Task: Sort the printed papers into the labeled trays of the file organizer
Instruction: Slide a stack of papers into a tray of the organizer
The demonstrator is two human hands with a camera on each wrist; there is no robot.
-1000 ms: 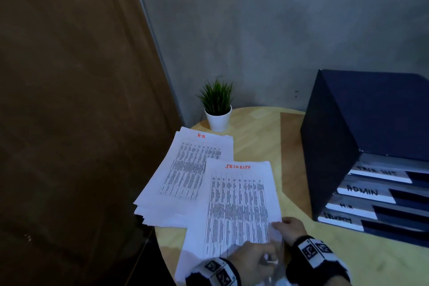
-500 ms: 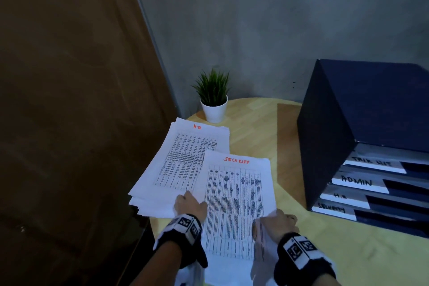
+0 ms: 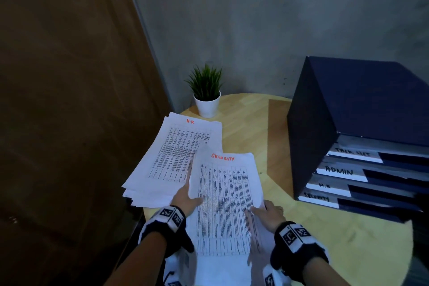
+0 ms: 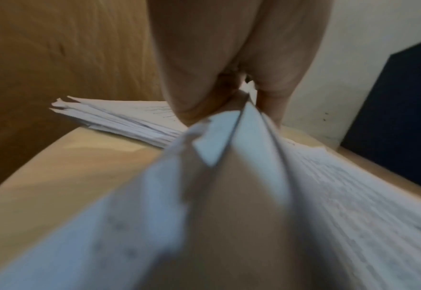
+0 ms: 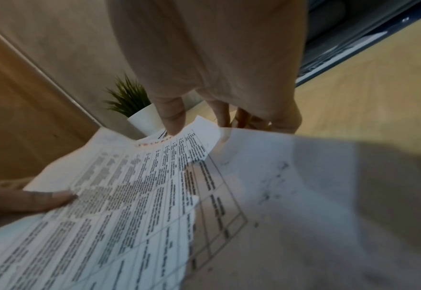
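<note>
Several printed sheets headed SECURITY [image 3: 222, 195] are held over the near part of the round wooden table [image 3: 325, 239]. My left hand [image 3: 185, 197] pinches their left edge, thumb on top, and the sheets fan apart under it [image 4: 254, 157]. My right hand [image 3: 267, 212] pinches the right edge, its thumb [image 5: 172, 113] pressing the top sheet [image 5: 129, 186] and fingers behind the edge. A pile headed HR [image 3: 176, 158] lies to the left, partly under the held sheets. The dark blue file organizer [image 3: 362, 109] stands at the right; its bottom tray is labelled SECURITY [image 3: 316, 198].
A small potted plant [image 3: 206, 90] in a white pot stands at the table's back, behind the HR pile. A brown wooden panel [image 3: 69, 100] runs along the left and a grey wall behind. The organizer's other trays read TASK LIST, ADMIN [image 3: 339, 172] and HR.
My left hand moved from the near edge of the SECURITY sheets, beside the right hand, up to their left edge. The right hand stayed on the right edge.
</note>
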